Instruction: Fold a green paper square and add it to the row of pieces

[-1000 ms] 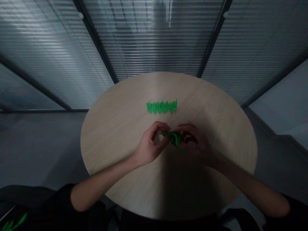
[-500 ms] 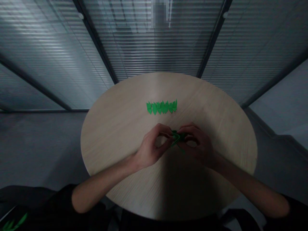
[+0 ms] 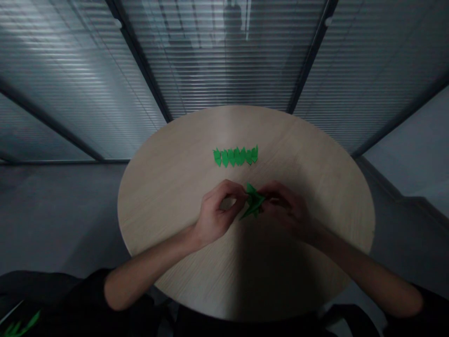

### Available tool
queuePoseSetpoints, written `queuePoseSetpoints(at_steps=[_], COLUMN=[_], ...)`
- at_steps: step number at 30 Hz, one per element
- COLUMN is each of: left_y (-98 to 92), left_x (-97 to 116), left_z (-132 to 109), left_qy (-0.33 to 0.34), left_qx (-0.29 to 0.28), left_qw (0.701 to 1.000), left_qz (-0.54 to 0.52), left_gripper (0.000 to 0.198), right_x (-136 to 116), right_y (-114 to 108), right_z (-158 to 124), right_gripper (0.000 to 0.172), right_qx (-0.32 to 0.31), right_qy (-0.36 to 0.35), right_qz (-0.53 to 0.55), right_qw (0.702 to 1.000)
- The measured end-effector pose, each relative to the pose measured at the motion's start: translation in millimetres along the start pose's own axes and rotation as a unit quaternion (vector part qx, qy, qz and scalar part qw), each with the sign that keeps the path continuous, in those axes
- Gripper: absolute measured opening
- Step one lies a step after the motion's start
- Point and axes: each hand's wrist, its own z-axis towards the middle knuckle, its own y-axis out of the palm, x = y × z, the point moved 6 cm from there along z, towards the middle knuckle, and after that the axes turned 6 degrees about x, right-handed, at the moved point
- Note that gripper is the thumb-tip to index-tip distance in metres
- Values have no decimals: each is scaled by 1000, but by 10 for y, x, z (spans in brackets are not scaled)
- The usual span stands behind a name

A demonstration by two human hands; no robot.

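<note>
Between my hands is a folded green paper piece (image 3: 255, 200) with pointed ends, held just over the table. My left hand (image 3: 220, 210) pinches its left side between thumb and forefinger. At its other side, the fingers of my right hand (image 3: 288, 208) are closed on it, partly in shadow. Farther back on the table lies a row of several small folded green paper pieces (image 3: 235, 157), side by side and also pointed.
The round wooden table (image 3: 157, 187) has a dark shadow across its front. Glass panels with blinds (image 3: 224, 79) stand behind it. Something bright green (image 3: 24, 325) shows at the lower left, its kind unclear.
The green paper has been turned and opened out, so more of its pointed shape shows. My left hand has shifted slightly left. The row of pieces stays put.
</note>
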Motion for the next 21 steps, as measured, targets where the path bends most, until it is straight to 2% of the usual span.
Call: queuePoseSetpoints(at_steps=[7, 11, 15, 21], left_y=[8, 29, 80, 109], left_x=[126, 180, 140, -43], left_z=[65, 61, 6, -58], left_qy=[45, 48, 4, -93], left_qx=[-28, -77, -111, -46], left_qw=[998, 996, 993, 983], left_qz=[17, 3, -47, -151], left_gripper=[12, 28, 47, 37], right_x=[-15, -34, -61, -87], right_y=[1, -30, -65, -87], right_z=[6, 12, 17, -3], right_gripper=[13, 9, 9, 11], right_qx=[16, 42, 71, 97], right_qy=[-15, -29, -38, -55], right_qz=[-12, -29, -49, -60], right_qw=[1000, 998, 996, 992])
